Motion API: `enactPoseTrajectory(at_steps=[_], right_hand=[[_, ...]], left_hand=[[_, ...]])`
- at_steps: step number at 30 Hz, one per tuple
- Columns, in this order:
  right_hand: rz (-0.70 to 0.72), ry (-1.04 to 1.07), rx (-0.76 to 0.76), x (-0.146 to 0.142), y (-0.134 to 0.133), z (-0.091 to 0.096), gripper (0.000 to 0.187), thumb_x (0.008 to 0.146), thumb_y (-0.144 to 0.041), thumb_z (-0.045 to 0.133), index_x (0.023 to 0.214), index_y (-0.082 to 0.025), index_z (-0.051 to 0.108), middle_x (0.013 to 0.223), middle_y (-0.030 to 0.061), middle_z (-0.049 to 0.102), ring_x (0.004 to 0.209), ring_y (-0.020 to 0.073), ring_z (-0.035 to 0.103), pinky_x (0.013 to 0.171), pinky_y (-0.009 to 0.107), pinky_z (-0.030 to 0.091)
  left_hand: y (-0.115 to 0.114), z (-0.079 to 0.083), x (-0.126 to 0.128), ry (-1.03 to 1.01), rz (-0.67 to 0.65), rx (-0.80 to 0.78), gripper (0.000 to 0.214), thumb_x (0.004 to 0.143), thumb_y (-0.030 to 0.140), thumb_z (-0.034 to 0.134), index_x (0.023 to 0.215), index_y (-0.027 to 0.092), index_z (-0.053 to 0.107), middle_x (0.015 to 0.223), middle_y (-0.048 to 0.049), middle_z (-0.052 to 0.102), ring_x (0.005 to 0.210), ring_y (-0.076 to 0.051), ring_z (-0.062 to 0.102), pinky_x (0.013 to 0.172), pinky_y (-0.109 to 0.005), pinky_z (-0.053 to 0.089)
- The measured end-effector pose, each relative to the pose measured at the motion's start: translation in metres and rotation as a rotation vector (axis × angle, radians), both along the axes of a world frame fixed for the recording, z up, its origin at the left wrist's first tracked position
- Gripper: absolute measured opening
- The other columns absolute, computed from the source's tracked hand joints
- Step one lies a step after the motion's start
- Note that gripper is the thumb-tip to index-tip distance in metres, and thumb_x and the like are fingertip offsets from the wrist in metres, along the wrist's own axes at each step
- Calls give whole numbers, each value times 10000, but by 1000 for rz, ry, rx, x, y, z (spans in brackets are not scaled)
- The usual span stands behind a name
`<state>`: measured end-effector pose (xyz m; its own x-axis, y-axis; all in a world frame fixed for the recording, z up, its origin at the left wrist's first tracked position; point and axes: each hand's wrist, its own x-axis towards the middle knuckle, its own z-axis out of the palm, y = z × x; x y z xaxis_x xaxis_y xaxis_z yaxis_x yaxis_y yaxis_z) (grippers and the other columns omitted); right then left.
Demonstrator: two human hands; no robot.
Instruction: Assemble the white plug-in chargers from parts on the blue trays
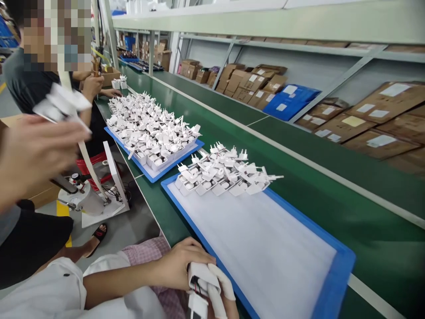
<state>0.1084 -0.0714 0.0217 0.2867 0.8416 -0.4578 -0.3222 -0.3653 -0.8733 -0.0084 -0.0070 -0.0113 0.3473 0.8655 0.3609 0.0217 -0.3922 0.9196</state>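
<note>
White plastic charger housing point(201, 277), red/black wires point(196, 287) showing, at edge of blue-rimmed tray point(332, 283), wrapped by L hand point(181, 263) + R fingertips point(221, 279) in cots point(214, 301) (R mostly out of frame). Light, stiff; grab body, not wires.

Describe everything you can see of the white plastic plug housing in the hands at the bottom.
The white plastic plug housing is a boxy, matte shell, tilted and cut off by the lower edge of the view. Its open side shows red and black wires. A hand grips it from the left, while fingers in white cots press against its right side. It sits by a blue tray rim.
</note>
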Motion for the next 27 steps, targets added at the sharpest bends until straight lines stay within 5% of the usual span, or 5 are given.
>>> enactPoseTrajectory(at_steps=[5,8,15,21,27], right_hand=[[139,39,75,15,2,7,570,790,-582,672,1183,-171,632,1110,132,670,911,263,651,758,383,519],[34,-140,201,25,-6,8,375,861,-502,629,1018,-166,683,987,92,675,731,167,572,720,333,460],[-86,-328,347,23,-27,18,480,977,-411,474,566,-167,521,598,17,521,586,138,503,583,281,358],[118,-163,233,0,-21,31,347,899,-448,575,1123,-185,606,959,50,631,820,188,596,763,326,475],[88,-40,261,-22,-16,33,329,926,-401,549,1196,-230,470,1055,41,606,859,171,614,694,273,491]], left_hand=[[2,36,-18,55,-24,-198,384,648,297,815,989,143,733,962,-116,729,910,-234,653,799,-331,492],[4,44,-27,18,-69,-270,367,708,294,774,1034,134,725,984,-128,713,912,-226,658,805,-327,491],[1,48,-27,-18,-82,-99,426,731,262,795,1129,153,686,1053,-124,705,987,-235,650,862,-364,500],[3,50,-18,0,-21,237,432,772,255,801,1168,171,649,1138,-131,699,1066,-241,626,903,-418,504],[-3,49,-18,49,25,304,319,888,214,684,1201,183,630,1167,-122,687,1107,-221,587,922,-415,508]])
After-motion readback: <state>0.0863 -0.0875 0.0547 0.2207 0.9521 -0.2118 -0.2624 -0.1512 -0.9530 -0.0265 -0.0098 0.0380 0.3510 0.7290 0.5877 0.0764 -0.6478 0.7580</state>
